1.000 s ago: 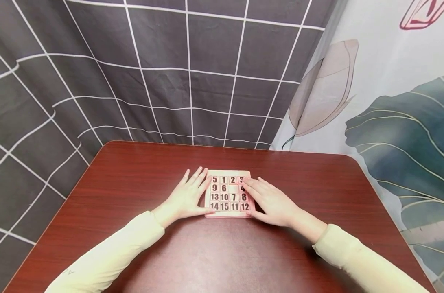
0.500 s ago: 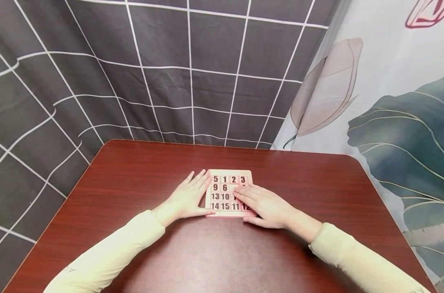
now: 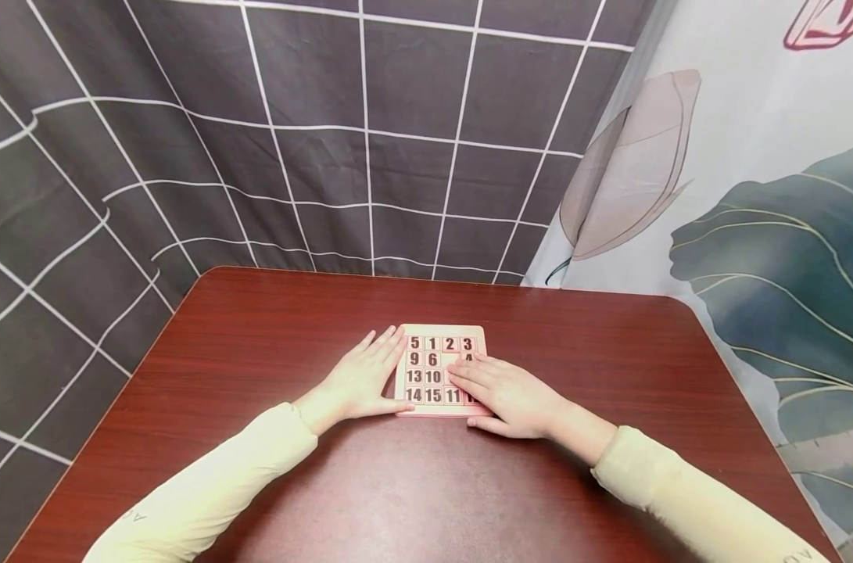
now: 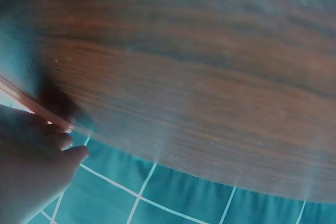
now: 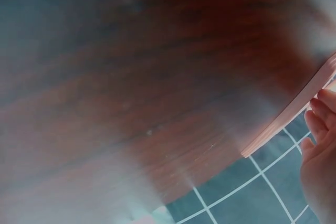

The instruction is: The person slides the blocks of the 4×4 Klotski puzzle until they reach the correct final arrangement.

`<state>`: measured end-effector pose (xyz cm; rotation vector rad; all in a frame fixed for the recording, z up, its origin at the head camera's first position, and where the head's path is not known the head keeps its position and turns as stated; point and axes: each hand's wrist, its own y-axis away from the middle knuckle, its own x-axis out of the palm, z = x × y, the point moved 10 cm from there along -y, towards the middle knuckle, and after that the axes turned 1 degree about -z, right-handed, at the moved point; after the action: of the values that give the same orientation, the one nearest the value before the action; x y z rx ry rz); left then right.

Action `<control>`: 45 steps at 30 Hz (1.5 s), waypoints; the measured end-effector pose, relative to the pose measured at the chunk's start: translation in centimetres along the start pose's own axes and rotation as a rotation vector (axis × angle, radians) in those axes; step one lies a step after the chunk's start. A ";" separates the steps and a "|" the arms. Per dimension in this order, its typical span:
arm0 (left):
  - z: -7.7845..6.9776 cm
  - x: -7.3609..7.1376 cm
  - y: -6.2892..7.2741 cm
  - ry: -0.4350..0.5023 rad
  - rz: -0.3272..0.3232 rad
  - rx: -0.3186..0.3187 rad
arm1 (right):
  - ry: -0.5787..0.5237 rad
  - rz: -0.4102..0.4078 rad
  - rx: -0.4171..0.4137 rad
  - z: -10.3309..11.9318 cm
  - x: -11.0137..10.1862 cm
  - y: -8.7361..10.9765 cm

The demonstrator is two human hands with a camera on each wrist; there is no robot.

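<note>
A square number sliding puzzle (image 3: 442,331) lies flat on the table, its black-numbered tiles facing up. My left hand (image 3: 359,383) rests along its left side, fingers straight, thumb at the lower left corner. From the right, my right hand (image 3: 516,399) lays its extended fingertips on the tiles just right of the 10. The fingers cover the tile there, most of the right column's lower part and some of the 4. Beside the 6 is a bare slot, partly visible. Each wrist view catches only the puzzle's edge (image 5: 294,109) and part of a hand (image 4: 31,166).
The reddish-brown wooden table (image 3: 292,313) has rounded far corners. Behind it hangs a dark grey curtain (image 3: 313,164) with white grid lines. A pale curtain with leaf prints (image 3: 771,234) hangs on the right.
My right hand has slid left and slightly down, from the 3 and 4 to the tile right of the 10, uncovering the 3. My left hand stays in place.
</note>
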<state>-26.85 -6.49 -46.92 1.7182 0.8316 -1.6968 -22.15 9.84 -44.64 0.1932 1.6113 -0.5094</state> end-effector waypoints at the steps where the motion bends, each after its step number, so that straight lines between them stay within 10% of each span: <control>1: 0.0 0.0 0.0 0.000 0.002 0.000 | 0.002 -0.001 0.002 -0.1 0.0 0.0; 27: -0.3 0.0 -0.2 0.039 0.017 0.016 | -0.034 0.068 0.102 -2.8 0.7 -0.9; 45: -0.2 0.0 0.0 0.033 0.019 0.020 | -0.046 -0.059 -0.105 1.6 -1.4 1.0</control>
<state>-26.75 -6.36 -46.92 1.7662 0.8130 -1.6745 -20.17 10.30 -43.49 0.0547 1.5979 -0.4696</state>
